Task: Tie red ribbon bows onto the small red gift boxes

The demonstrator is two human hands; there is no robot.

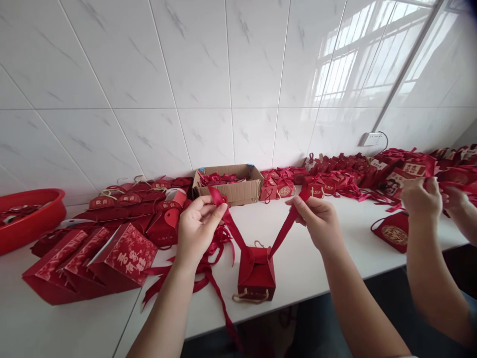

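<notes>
A small red gift box [257, 273] with beige rope handles stands on the white table near its front edge. A red ribbon [235, 229] passes through its top, and both ends rise in a V. My left hand [199, 226] pinches one end between thumb and fingers, up and left of the box. At about the same height on the right, my right hand [316, 221] pinches the other end. Loose red ribbons [204, 268] lie left of the box, partly behind my left forearm.
Large red boxes [126, 256] and many small ones stand left. A cardboard carton [238, 189] and more boxes line the wall. At far left is a red basin [33, 219]. Another person's hands [423, 199] hold ribbon at right, by a red box [393, 231].
</notes>
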